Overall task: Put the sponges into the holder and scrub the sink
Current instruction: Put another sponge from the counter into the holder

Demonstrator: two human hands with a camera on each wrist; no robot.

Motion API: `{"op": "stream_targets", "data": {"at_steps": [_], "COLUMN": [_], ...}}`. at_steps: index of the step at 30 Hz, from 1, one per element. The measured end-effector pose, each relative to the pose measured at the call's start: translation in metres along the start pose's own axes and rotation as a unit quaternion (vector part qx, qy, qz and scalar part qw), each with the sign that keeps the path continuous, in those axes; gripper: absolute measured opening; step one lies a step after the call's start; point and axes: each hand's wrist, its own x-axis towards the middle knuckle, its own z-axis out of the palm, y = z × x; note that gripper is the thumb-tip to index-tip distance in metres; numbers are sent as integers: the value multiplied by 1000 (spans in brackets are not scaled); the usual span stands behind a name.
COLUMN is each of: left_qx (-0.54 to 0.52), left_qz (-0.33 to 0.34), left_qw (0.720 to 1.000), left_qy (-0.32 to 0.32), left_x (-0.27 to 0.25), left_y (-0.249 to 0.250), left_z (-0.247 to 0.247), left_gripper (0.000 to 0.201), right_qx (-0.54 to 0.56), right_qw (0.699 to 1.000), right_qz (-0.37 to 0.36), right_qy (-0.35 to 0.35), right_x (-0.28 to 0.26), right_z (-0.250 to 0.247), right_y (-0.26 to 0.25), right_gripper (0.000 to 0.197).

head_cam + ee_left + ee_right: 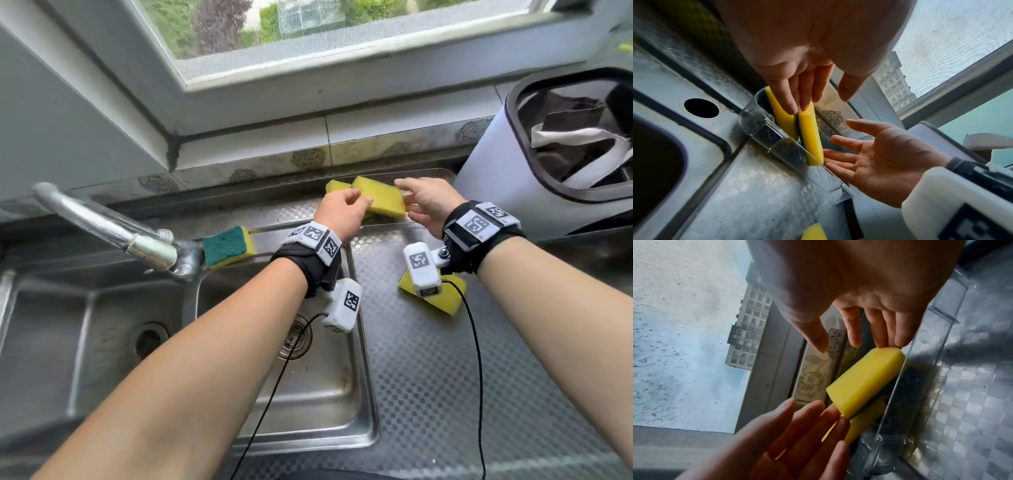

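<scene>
yellow sponge (380,201) is steadied endwise between straight fingertips of left hand (339,214) and right hand (428,205), half inside clear holder (777,138) at tabletop's back edge; it should be pressed down evenly.

Window (308,27) daylight, wide-angle edge warp, soft blur

A chrome faucet (113,228) stands left, a window (308,31) behind, a white bin (548,147) right.
</scene>
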Motion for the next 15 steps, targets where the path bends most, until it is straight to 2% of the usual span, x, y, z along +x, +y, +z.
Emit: {"op": "stream_targets", "data": {"at_steps": [3,6,8,11,15], "left_qx": [7,-10,-38,-95,-166], "left_qz": [-13,-16,-15,-22,-60], "left_qw": [1000,1000,999,994,981], "left_qy": [-16,-19,2,57,80], "left_x": [5,6,4,-5,-29], "left_y": [-4,-5,-8,-23,-60], "left_z": [2,2,-1,-16,-43], "left_gripper": [51,51,50,47,29], "right_qx": [1,22,30,25,53], "right_qw": [1000,1000,999,995,992], "right_qz": [13,6,-27,-93,-114], "right_qy": [-10,-7,14,36,1], "right_x": [6,6,3,-7,-28], "right_z": [1,4,6,12,33], "right_y": [0,-2,-6,-12,-18], "right_gripper": [37,17,9,9,11]}}
